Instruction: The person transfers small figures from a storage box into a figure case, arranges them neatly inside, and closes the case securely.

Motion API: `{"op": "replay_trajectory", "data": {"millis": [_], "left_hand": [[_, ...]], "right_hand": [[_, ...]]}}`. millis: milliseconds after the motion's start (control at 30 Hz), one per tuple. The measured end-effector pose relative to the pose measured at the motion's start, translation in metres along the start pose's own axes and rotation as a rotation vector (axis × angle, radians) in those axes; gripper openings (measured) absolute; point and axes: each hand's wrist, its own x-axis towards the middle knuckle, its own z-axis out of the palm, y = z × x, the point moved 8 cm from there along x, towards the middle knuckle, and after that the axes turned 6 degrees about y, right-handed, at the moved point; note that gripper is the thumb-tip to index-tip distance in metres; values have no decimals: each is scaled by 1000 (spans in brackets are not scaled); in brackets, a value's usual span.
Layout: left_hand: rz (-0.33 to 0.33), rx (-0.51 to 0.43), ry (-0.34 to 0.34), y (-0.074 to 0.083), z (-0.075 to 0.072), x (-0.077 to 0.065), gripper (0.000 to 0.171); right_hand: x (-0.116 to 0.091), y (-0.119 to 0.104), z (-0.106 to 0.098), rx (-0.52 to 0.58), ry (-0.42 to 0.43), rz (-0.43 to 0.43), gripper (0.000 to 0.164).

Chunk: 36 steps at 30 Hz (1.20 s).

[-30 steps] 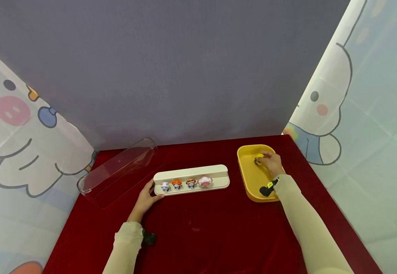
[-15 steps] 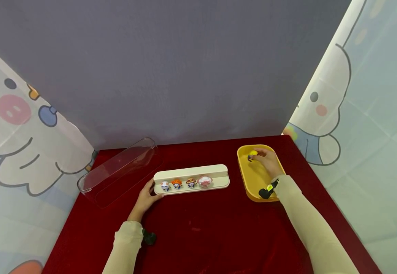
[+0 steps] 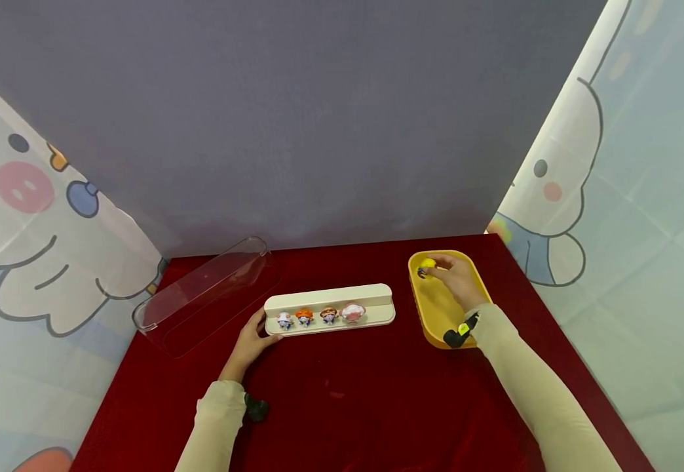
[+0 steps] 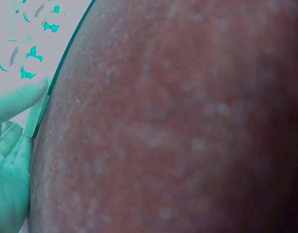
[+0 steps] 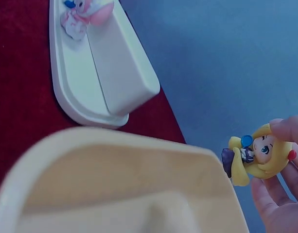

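Observation:
In the head view my left hand point(image 3: 250, 344) holds the left end of a cream two-step display stand point(image 3: 333, 296), thumb at its front edge. Several small figurines stand along the lower step: one white-topped point(image 3: 284, 320), one orange-haired point(image 3: 304, 317), one brown-hatted point(image 3: 329, 316), and a larger pink-and-white one point(image 3: 352, 312). My right hand point(image 3: 461, 280) pinches a yellow-haired figurine point(image 5: 266, 154) over the far left part of a yellow tray point(image 3: 439, 308). The right wrist view shows this figurine's face and dark lower body, with my thumb and fingers around its head.
A clear plastic cover point(image 3: 206, 288) lies slantwise at the back left of the red-clothed table point(image 3: 342, 400). Behind the table rises a grey wall point(image 3: 330, 131). Cartoon-printed curtains point(image 3: 643, 262) hang on both sides.
My right hand has lifted the yellow-haired figurine and moved it left inside the yellow tray's outline. The left hand and the display stand have stayed where they were.

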Motion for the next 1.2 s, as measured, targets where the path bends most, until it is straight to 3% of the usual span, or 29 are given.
{"op": "replay_trajectory", "data": {"millis": [833,967,1100,1200], "left_hand": [[-28,14,-17,-6,1,1,89],[-41,5,-30,5,0,-3,88],[-39,8,-25,8,0,-3,88],[-8,16,-7,1,0,0,88]], "right_hand": [[-11,-15,20,64,-47,-84,42],[-17,-21,23,73,-63,-79,43],[-17,-22,25,78,-74,-80,43],[-15,-19,26,84,-77,-85,43]]}}
